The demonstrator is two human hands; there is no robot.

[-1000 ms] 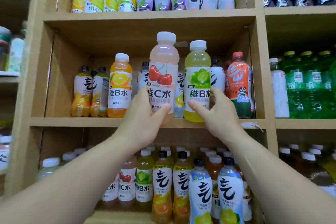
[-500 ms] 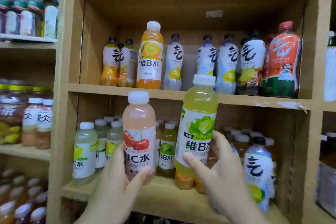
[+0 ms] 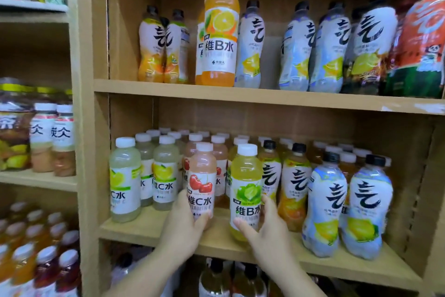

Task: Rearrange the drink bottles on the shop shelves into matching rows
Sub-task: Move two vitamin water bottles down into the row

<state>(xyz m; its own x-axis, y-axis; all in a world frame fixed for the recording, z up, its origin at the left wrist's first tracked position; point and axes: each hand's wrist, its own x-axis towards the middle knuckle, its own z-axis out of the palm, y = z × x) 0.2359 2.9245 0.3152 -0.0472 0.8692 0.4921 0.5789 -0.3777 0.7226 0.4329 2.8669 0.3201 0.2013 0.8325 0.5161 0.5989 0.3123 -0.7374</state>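
My left hand (image 3: 183,229) grips a pink cherry vitamin C bottle (image 3: 201,176) with a white cap, at the front of the lower shelf (image 3: 149,227). My right hand (image 3: 267,231) grips a yellow-green vitamin B bottle (image 3: 246,183) beside it. Both bottles stand upright, in front of rows of like white-capped bottles. Pale lemon vitamin C bottles (image 3: 125,176) stand to the left. Black-capped bottles (image 3: 325,202) with a large black character stand to the right. On the upper shelf (image 3: 265,96) an orange vitamin B bottle (image 3: 220,31) stands among black-capped bottles.
A large orange-and-green bottle (image 3: 419,39) stands at the upper shelf's right end. The left shelf unit (image 3: 38,180) holds tea and juice bottles. More bottles (image 3: 216,280) sit on the shelf below. Cardboard-coloured uprights (image 3: 91,128) bound the bay.
Both hands have carried the cherry and green bottles down from the upper shelf to the front of the lower shelf. The view has dropped with them.
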